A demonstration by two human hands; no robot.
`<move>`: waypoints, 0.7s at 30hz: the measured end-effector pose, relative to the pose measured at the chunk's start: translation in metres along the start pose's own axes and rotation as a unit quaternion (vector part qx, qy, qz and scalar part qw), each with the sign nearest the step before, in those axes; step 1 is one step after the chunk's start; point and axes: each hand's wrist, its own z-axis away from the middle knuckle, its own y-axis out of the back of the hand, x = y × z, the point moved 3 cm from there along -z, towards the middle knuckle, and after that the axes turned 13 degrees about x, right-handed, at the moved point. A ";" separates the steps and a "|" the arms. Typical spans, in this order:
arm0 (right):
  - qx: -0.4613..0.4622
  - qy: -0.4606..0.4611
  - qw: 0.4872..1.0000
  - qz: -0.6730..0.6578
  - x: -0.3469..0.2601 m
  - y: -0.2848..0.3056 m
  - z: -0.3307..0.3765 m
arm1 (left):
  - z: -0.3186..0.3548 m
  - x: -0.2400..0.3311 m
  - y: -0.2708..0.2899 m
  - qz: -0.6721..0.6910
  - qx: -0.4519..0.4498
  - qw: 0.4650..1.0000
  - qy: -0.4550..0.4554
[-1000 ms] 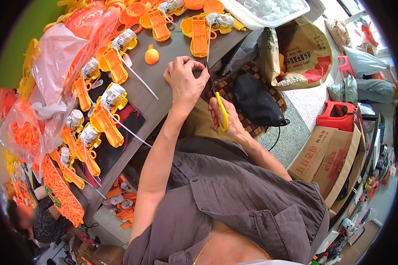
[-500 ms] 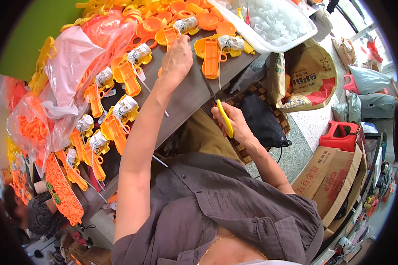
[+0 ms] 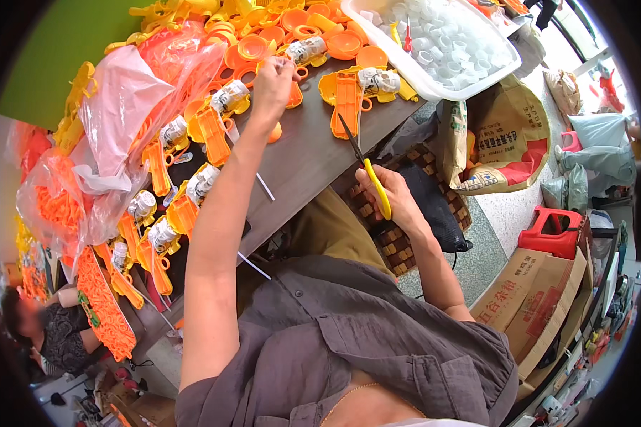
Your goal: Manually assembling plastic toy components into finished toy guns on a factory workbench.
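My left hand [image 3: 274, 85] is stretched out far over the grey table [image 3: 313, 156], its fingers closed among orange plastic toy parts [image 3: 292, 50] near a small printed roll; what it grips I cannot make out. My right hand [image 3: 392, 192] hangs just off the table's near edge and holds yellow-handled scissors [image 3: 367, 171], blades pointing up toward an orange toy piece [image 3: 345, 99]. More orange and yellow toy pieces with printed rolls [image 3: 206, 128] lie in a row along the table's left side.
A white tub of clear caps [image 3: 441, 43] stands at the far right of the table. Pink plastic bags [image 3: 135, 99] of orange parts pile up on the left. A paper sack [image 3: 506, 142], a red stool [image 3: 555, 231] and cardboard boxes [image 3: 541, 299] are on the floor to the right. Another person [image 3: 43, 327] sits lower left.
My left hand has reached farther out across the table, from the near middle to the orange parts at the back. My right hand with the scissors has stayed about where it was.
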 end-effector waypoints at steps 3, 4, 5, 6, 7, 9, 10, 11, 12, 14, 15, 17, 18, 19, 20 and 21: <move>-0.008 -0.007 1.000 0.009 0.003 0.001 -0.004 | 0.005 0.007 0.011 0.010 -0.033 0.999 -0.001; -0.011 -0.009 1.000 0.009 0.002 0.001 -0.004 | 0.011 0.011 0.012 -0.028 -0.076 0.991 -0.103; -0.010 -0.006 1.000 0.006 -0.001 0.001 -0.003 | 0.020 0.015 0.014 -0.065 -0.118 0.970 -0.204; -0.011 -0.001 1.000 0.005 -0.004 0.000 -0.001 | 0.029 0.011 0.018 -0.157 -0.136 0.945 -0.254; -0.011 -0.005 1.000 0.005 -0.004 0.002 -0.001 | 0.039 0.016 0.022 -0.157 -0.139 0.945 -0.251; -0.006 0.000 1.000 0.017 -0.003 0.005 -0.001 | 0.058 0.024 0.032 -0.172 -0.169 0.940 -0.241; -0.011 -0.001 1.000 0.008 -0.001 0.006 -0.001 | 0.060 0.020 0.034 -0.087 -0.128 0.969 -0.192; -0.013 -0.003 1.000 0.008 0.002 0.007 -0.001 | 0.063 0.020 0.034 -0.088 -0.128 0.970 -0.189; -0.028 0.007 0.999 0.012 0.003 0.007 0.000 | 0.064 0.022 0.038 -0.130 -0.086 0.978 -0.139; -0.064 0.032 0.997 0.008 0.005 0.007 0.002 | 0.069 0.022 0.033 -0.160 -0.020 0.984 -0.073; -0.067 0.033 0.997 0.010 0.003 0.005 0.003 | 0.072 0.020 0.025 -0.161 -0.017 0.984 -0.071; -0.075 0.040 0.996 -0.003 -0.004 -0.003 0.006 | 0.076 0.014 0.012 -0.141 0.036 0.989 -0.027; -0.077 0.041 0.996 0.000 -0.005 -0.005 0.007 | 0.080 0.019 0.007 -0.130 0.051 0.990 -0.012; -0.068 0.042 0.997 -0.015 -0.007 -0.006 0.008 | 0.081 0.018 0.001 -0.128 0.054 0.990 -0.011; -0.060 0.044 0.997 -0.031 -0.008 -0.006 0.008 | 0.082 0.012 -0.005 -0.155 0.055 0.986 0.003; -0.060 0.045 0.997 -0.029 -0.007 -0.006 0.007 | 0.082 0.011 -0.008 -0.182 0.055 0.982 0.016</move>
